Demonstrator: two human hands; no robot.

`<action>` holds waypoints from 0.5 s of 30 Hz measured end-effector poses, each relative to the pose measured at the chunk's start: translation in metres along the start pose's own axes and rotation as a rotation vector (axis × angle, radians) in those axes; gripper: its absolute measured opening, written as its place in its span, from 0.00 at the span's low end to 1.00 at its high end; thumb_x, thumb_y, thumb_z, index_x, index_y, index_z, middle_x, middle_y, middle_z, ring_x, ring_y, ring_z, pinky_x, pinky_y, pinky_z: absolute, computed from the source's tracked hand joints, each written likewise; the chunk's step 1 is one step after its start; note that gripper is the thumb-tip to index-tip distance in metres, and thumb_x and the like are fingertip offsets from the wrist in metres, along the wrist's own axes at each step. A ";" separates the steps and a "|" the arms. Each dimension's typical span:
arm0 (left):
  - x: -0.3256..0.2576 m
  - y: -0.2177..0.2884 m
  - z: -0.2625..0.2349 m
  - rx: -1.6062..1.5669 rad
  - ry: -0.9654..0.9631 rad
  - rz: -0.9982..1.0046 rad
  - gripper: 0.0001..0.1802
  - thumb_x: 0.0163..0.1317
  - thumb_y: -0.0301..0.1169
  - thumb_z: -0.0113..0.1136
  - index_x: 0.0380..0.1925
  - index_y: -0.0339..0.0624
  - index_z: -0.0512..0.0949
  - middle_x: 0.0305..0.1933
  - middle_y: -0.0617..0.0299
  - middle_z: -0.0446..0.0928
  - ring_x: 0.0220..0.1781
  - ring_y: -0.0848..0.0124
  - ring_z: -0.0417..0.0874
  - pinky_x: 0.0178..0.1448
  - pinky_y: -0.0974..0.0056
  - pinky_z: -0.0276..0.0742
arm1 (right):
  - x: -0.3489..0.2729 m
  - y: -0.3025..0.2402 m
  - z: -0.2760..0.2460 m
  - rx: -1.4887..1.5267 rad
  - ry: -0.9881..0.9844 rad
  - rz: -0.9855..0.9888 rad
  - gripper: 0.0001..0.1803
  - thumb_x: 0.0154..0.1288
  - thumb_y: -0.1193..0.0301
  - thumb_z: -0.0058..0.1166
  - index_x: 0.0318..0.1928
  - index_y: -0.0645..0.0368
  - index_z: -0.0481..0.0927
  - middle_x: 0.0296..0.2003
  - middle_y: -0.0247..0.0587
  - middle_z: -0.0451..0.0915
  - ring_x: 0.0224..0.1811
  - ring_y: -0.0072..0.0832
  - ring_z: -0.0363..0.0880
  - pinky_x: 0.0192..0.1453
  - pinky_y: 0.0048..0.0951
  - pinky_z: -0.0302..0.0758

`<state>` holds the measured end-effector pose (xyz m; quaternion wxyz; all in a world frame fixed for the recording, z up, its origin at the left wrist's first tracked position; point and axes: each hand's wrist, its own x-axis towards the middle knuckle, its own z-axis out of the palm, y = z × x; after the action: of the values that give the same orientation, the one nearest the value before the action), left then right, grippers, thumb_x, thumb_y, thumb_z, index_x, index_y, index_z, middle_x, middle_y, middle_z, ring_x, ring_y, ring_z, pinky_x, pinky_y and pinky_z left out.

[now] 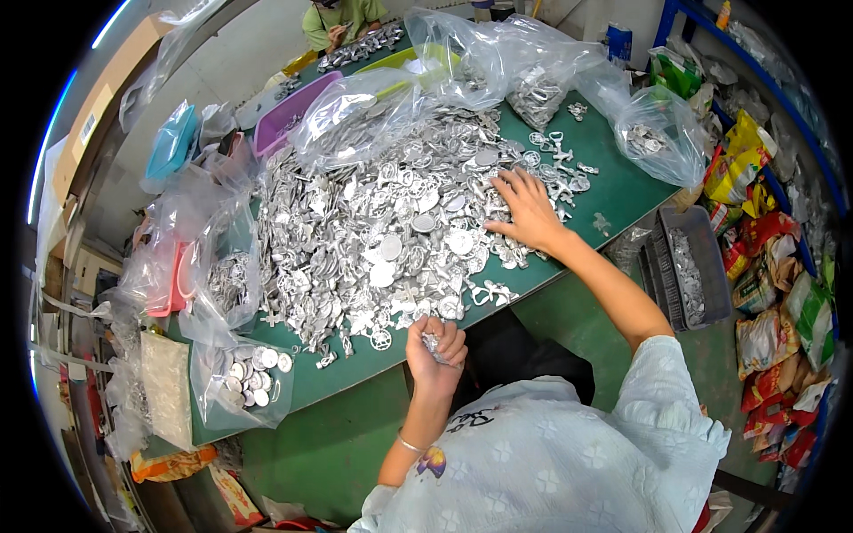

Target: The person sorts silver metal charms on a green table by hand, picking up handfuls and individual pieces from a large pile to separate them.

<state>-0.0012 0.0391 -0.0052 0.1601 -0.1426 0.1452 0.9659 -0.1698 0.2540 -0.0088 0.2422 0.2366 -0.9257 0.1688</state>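
A wide heap of small silver metal castings (382, 213) covers much of the green table (342, 382). Among them are flat discs, rings and figure-like shapes. My left hand (435, 354) is closed in front of the table's near edge, fingers wrapped round some silver metal castings that show between them. At the right side of the heap, my right hand (526, 210) has its fingers spread and rests on or just over the pieces. A few castings (558, 164) lie loosely scattered beyond that hand. Whether its fingertips touch a piece I cannot tell.
Clear plastic bags with metal pieces stand at the far side; a bag of round discs (258, 377) lies at the near left corner. A purple bin (289, 114) stands far left. Right of the table are a grey crate (711, 266) and piled packets. Another person (342, 22) works opposite.
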 end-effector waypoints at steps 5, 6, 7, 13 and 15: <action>0.014 -0.009 0.012 0.074 0.036 0.014 0.19 0.63 0.41 0.39 0.16 0.44 0.63 0.12 0.67 0.55 0.13 0.77 0.52 0.15 0.72 0.47 | 0.006 0.020 0.001 0.018 0.029 -0.092 0.30 0.51 0.52 0.58 0.48 0.60 0.72 0.51 0.45 0.68 0.54 0.46 0.63 0.57 0.42 0.61; 0.015 -0.010 0.014 0.084 0.037 0.017 0.19 0.63 0.41 0.39 0.16 0.44 0.63 0.12 0.67 0.55 0.13 0.77 0.52 0.15 0.72 0.47 | 0.007 0.024 0.002 0.057 0.040 -0.074 0.29 0.51 0.53 0.58 0.48 0.60 0.72 0.50 0.45 0.68 0.54 0.45 0.64 0.56 0.42 0.61; 0.017 -0.011 0.016 0.101 0.039 0.019 0.19 0.63 0.41 0.39 0.16 0.44 0.63 0.12 0.67 0.55 0.13 0.77 0.52 0.15 0.72 0.47 | 0.009 0.028 0.004 0.096 0.050 -0.055 0.28 0.51 0.54 0.58 0.47 0.60 0.72 0.50 0.45 0.68 0.53 0.44 0.64 0.55 0.41 0.62; 0.028 -0.019 0.030 0.202 0.073 0.011 0.19 0.63 0.41 0.38 0.17 0.43 0.64 0.12 0.66 0.55 0.13 0.77 0.52 0.16 0.72 0.47 | 0.018 0.049 0.009 0.196 0.088 -0.011 0.24 0.51 0.58 0.59 0.43 0.62 0.74 0.43 0.43 0.70 0.47 0.40 0.67 0.50 0.37 0.64; 0.032 -0.022 0.036 0.223 0.073 0.004 0.19 0.63 0.41 0.38 0.17 0.43 0.64 0.12 0.66 0.56 0.13 0.77 0.52 0.16 0.72 0.47 | 0.023 0.059 0.009 0.190 0.082 -0.003 0.23 0.51 0.58 0.59 0.42 0.62 0.74 0.43 0.43 0.71 0.47 0.40 0.68 0.50 0.37 0.64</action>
<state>-0.0306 0.0790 0.0122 0.1678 -0.1588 0.2580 0.9381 -0.2214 0.2911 -0.0158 0.2567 0.2527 -0.8944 0.2651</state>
